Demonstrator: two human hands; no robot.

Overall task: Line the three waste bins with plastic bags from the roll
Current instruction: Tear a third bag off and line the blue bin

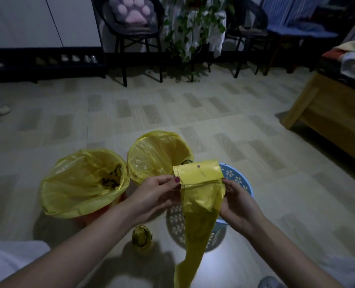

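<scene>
Both hands pinch a folded yellow plastic bag [197, 173] above the unlined blue bin [240, 181]: left hand [157, 192] at its left edge, right hand [238, 201] at its right. Two lined bins [85, 181] and the bag roll [142, 239] stand on the floor.

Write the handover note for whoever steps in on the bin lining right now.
Left hand and right hand each pinch a side of the folded yellow bag, its tail hanging over the blue bin.
Done: two bins lined, left bin and middle bin.
Bag roll stands on the floor nearby.
Left: open this bag and line the blue bin.
</scene>
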